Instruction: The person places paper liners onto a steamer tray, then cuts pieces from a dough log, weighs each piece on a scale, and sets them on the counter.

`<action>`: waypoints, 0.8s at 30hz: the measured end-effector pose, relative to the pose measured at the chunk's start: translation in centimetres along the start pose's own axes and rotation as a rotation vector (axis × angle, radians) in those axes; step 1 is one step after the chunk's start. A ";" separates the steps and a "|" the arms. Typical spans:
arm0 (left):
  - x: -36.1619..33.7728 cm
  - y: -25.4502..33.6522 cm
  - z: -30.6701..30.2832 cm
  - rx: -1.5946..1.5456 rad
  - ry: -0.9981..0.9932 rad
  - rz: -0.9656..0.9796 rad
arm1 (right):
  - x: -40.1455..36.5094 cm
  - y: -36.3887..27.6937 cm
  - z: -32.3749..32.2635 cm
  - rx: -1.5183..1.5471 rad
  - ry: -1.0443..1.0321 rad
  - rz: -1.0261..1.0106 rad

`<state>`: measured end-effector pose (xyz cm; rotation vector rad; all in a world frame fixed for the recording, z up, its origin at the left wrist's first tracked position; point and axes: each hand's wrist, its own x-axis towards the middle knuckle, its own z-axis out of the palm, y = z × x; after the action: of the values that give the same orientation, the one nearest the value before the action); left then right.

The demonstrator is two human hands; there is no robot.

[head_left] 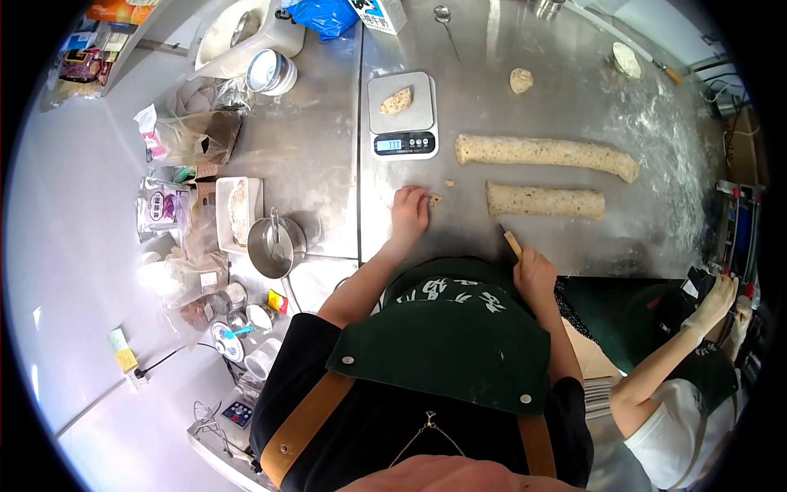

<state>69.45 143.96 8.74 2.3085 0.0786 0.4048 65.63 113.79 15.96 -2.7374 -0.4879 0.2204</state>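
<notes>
My left hand (410, 211) is at the metal table, fingers closed together, its fingertips at a small scrap of dough (435, 199). Another tiny dough crumb (449, 184) lies just beyond. In my right hand (534, 272) is a knife (512, 244) with a light wooden handle; its dark blade points toward the nearer speckled dough log (545, 201). A longer dough log (545, 154) lies behind that one. On the digital scale (402, 123), which seems to read 777 or 77.7, rests a cut dough piece (396, 101).
A round dough lump (521, 80) and a spoon (443, 18) lie farther back. Flour dusts the table's right side. On the left stand a saucepan (273, 246), a white tray (239, 215) and stacked bowls (271, 72). A gloved co-worker (680, 394) is at the right.
</notes>
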 end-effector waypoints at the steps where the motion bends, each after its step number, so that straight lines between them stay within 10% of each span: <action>1: -0.2 0.2 0.1 -0.009 -0.022 -0.013 | 0.1 -0.1 -0.1 -0.003 -0.003 0.002; 12: 1.2 -0.9 0.9 0.048 -0.240 0.169 | 0.4 -0.4 -0.4 -0.024 0.060 -0.021; 18: 14.8 -2.7 -3.2 0.115 0.161 0.097 | 0.2 -0.3 -0.2 -0.026 0.052 -0.008; 24: 19.0 -4.3 -3.9 0.391 0.131 0.361 | 0.2 -0.5 -0.5 -0.022 0.036 0.016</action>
<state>86.52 153.10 13.26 2.6843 -0.2172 0.7820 65.78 114.18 16.59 -2.7623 -0.4619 0.1702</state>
